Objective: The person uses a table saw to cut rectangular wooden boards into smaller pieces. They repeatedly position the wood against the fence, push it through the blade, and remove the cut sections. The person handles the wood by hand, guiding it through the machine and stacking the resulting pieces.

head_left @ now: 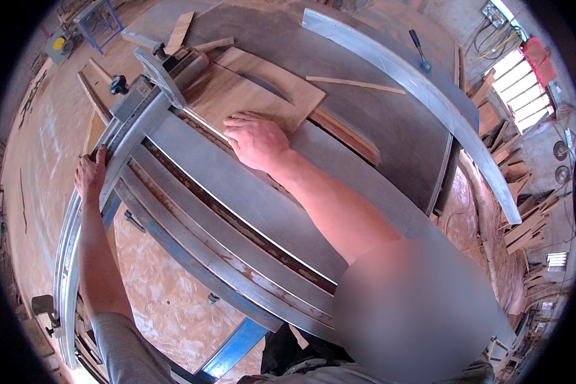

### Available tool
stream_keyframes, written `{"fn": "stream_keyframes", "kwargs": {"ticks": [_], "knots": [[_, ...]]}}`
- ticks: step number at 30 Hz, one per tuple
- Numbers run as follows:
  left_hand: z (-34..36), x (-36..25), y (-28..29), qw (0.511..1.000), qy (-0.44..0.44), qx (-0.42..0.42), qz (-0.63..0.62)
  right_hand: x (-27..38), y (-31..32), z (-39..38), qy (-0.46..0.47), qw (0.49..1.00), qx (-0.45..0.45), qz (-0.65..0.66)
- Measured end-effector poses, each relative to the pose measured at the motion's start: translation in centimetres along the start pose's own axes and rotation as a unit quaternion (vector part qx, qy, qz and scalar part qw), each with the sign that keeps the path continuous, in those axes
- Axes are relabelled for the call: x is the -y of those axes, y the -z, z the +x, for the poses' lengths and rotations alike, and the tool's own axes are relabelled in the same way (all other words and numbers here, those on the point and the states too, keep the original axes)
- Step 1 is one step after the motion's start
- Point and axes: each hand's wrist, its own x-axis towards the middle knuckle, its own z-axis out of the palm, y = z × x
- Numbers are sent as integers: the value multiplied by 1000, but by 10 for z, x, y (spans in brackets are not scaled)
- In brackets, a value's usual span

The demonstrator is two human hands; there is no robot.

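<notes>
A flat brown wooden board (208, 96) lies on the grey metal saw table (237, 192), against the upright end of a metal fence. My right hand (259, 142) rests on the board's near edge, its fingers lying over the wood and pointing left. Just beyond that hand, a dark arc-shaped form (269, 88), like the top of a saw blade, shows amid the wood. My left hand (91, 173) is wrapped round the long curved-looking metal crosscut fence (118, 144) at the left; part of its grip is hidden.
A long metal rip fence (390, 61) crosses the far right of the table. A thin wood strip (355, 84) lies before it. A black-handled tool (419, 50) sits beyond. Wood offcuts (525, 224) lean at the right wall. A blurred patch covers the lower right.
</notes>
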Motion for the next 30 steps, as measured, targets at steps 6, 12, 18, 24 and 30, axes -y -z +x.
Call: {"fn": "stream_keyframes", "kwargs": {"ticks": [6,12,18,24,30], "knots": [[-1,1,3,1000,-5,10,-4,1,-1,1,-9,1000,8,-12],[-5,0,8,1000,-5,4,3,-2,-4,2,-12,1000,27,0],[-5,-5,10,1000,8,10,-11,-3,-3,0,-19,1000,7,13],[-6,5,11,998,-24,-48,-25,1,0,6,-16,1000,-10,24],[-72,-96,27,934,-173,-47,-310,-5,3,2,-18,1000,12,9]]}}
